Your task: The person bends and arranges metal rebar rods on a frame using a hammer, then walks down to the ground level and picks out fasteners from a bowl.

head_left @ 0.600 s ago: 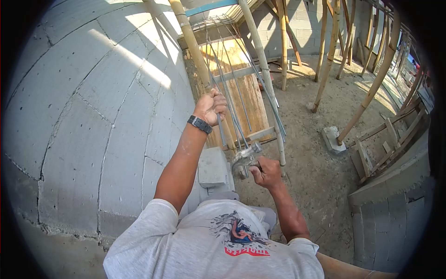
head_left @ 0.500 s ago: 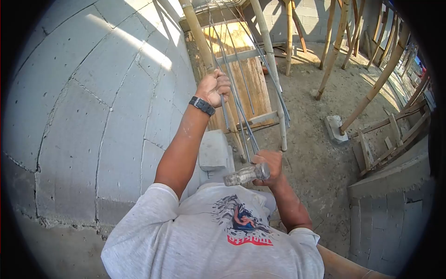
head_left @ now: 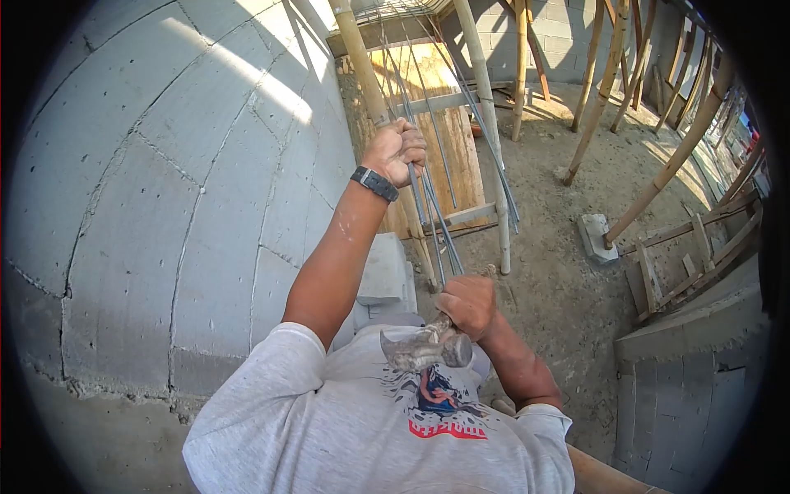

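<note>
My left hand, with a dark watch on its wrist, is closed round a thin steel rod among several similar hanging rods. In my right hand is a claw hammer, gripped by its handle close under the head. The hammer's grey metal head lies in front of my shirt, its claw pointing left. Just beyond the right hand are the lower ends of the other rods. The far ends of the rods run up to the top of the view.
A grey block wall rises close on the left, with a loose block beside it. Bamboo poles stand ahead and to the right. A plywood panel lies behind the rods. Wooden framing rests at the right on the dirt ground.
The hammer has dropped and turned, so its claw now shows. My left hand has shifted slightly right and down in view, still holding the rod. The whole view has shifted slightly.
</note>
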